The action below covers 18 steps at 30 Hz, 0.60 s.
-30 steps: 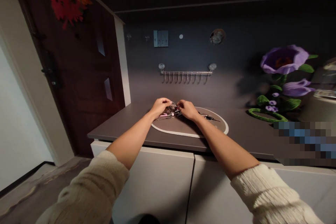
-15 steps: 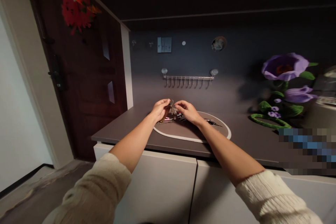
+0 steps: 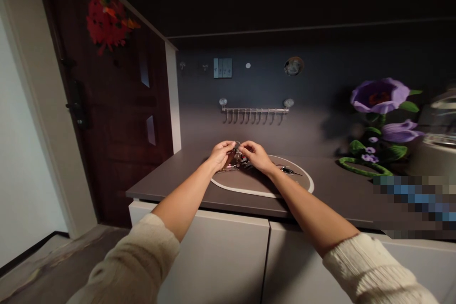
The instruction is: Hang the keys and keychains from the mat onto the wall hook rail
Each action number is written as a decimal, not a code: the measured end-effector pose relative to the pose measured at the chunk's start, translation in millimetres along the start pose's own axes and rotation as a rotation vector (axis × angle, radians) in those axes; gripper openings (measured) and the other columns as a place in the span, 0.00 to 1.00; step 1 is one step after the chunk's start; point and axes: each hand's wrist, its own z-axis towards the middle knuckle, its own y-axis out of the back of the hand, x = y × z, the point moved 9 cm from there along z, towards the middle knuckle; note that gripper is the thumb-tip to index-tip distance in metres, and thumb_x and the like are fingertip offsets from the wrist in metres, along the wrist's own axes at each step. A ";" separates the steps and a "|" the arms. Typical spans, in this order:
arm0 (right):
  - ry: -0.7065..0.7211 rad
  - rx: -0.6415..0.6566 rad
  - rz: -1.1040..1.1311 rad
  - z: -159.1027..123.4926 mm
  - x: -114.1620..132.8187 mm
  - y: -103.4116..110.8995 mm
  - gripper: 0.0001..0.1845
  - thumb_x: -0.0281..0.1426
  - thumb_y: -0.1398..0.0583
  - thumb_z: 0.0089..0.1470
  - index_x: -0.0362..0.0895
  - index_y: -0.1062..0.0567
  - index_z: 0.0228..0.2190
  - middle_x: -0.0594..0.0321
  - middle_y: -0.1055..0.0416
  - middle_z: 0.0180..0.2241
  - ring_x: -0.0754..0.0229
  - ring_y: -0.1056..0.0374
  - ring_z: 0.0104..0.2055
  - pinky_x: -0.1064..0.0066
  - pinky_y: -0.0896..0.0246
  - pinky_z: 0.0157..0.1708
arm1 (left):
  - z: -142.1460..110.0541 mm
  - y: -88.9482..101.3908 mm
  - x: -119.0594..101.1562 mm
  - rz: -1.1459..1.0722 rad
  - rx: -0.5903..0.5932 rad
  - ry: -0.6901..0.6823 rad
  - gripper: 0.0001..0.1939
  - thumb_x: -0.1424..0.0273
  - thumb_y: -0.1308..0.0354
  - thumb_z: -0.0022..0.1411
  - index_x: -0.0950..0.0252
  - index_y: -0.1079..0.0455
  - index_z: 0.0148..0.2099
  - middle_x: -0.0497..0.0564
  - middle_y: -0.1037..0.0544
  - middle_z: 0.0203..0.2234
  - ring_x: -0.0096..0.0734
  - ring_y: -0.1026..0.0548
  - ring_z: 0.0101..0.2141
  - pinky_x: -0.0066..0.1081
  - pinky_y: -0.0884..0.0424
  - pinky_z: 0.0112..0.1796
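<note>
Above an oval mat with a white rim [image 3: 245,192], my left hand [image 3: 220,156] pinches a bunch of keys [image 3: 238,155] near its metal ring. The keys dangle between my two hands. Closed in a pinch, my right hand [image 3: 257,156] has its thumb and fingertips at the same ring, close to the left fingertips. Below the hands, small keys and trinkets, some pink and some black and white, lie on the mat, partly covered by the fingers. Dark metal keys [image 3: 288,170] rest on the mat's right side.
A clear rail with several hooks [image 3: 254,111] is fixed to the wall behind my hands. Purple felt flowers [image 3: 380,97] stand on the dark counter [image 3: 164,175] to the right. A dark door [image 3: 107,152] is at left; an overhead cabinet [image 3: 270,0] hangs above.
My right fingertips have closed in on the ring, and both hands are nearer together. The view has tilted up slightly, so the scene sits lower in the frame.
</note>
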 end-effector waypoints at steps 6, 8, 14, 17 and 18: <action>-0.087 -0.066 0.082 0.4 -8.3 6.5 0.13 0.39 0.41 0.41 0.41 0.32 0.25 0.67 0.36 0.23 0.67 0.42 0.25 0.73 0.46 0.29 | -4.9 2.6 0.1 0.227 -0.026 -0.007 0.11 0.68 0.37 0.44 0.68 0.32 0.30 0.46 0.28 0.20 0.22 0.31 0.21 0.27 0.34 0.27; -0.090 -0.101 0.075 3.7 -7.3 9.9 0.13 0.39 0.41 0.40 0.41 0.31 0.25 0.67 0.36 0.23 0.67 0.42 0.26 0.73 0.47 0.30 | -2.8 4.7 -6.1 0.341 -0.048 -0.030 0.11 0.66 0.38 0.45 0.67 0.31 0.31 0.47 0.27 0.21 0.23 0.31 0.21 0.27 0.34 0.27; -0.084 -0.121 0.152 29.8 1.5 8.9 0.12 0.37 0.41 0.40 0.41 0.33 0.24 0.68 0.37 0.23 0.68 0.42 0.25 0.74 0.47 0.29 | 11.7 -6.4 -55.9 0.700 -0.030 -0.393 0.08 0.67 0.42 0.49 0.68 0.30 0.29 0.50 0.26 0.24 0.26 0.30 0.28 0.27 0.35 0.34; -0.147 -0.148 0.233 47.4 0.5 6.7 0.10 0.36 0.42 0.42 0.42 0.36 0.24 0.71 0.41 0.19 0.70 0.46 0.20 0.76 0.48 0.23 | 14.5 5.7 -68.2 0.845 -0.146 -0.509 0.10 0.66 0.48 0.54 0.68 0.31 0.30 0.51 0.27 0.25 0.26 0.31 0.28 0.27 0.36 0.32; -0.172 -0.167 0.255 53.1 -0.4 6.6 0.10 0.35 0.42 0.43 0.43 0.36 0.24 0.71 0.42 0.18 0.71 0.46 0.19 0.76 0.48 0.22 | 13.3 11.1 -70.3 0.913 -0.193 -0.546 0.11 0.66 0.50 0.55 0.68 0.31 0.30 0.51 0.27 0.25 0.27 0.31 0.28 0.27 0.37 0.32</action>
